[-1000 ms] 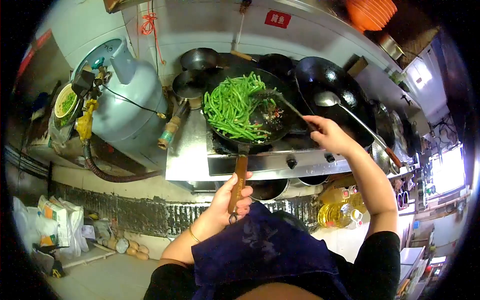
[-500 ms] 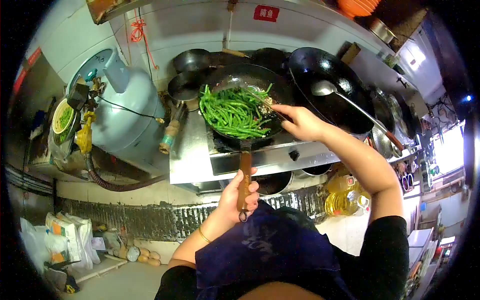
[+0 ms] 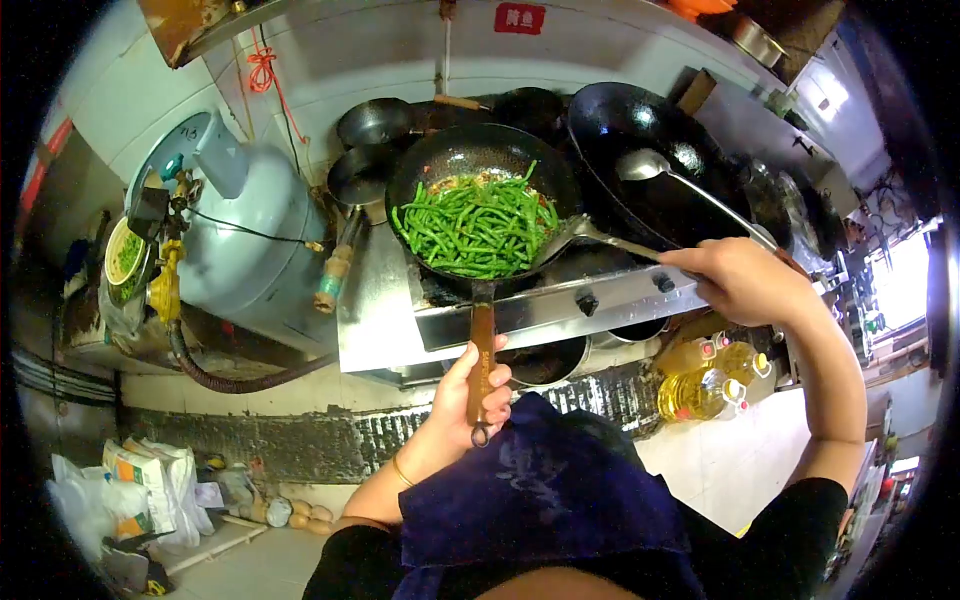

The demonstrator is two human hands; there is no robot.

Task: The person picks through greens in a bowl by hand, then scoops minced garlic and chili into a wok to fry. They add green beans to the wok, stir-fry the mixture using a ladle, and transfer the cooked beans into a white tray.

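One brown wooden handle (image 3: 482, 325) fills the closed left grip (image 3: 462, 400); the right grip (image 3: 748, 280) clasps a grey metal spatula (image 3: 572, 232), its edge apparently under green beans (image 3: 480, 230).

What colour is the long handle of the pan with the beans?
The long wooden handle is brown, clearest in the head view.

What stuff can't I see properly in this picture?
All in the head view:
- Any fire under the wok: hidden by the wok itself.
- The end of the spatula: covered by the right hand.
- The orange thing: cut off by the top edge.
- Small writing on the bags: too small and blurry.
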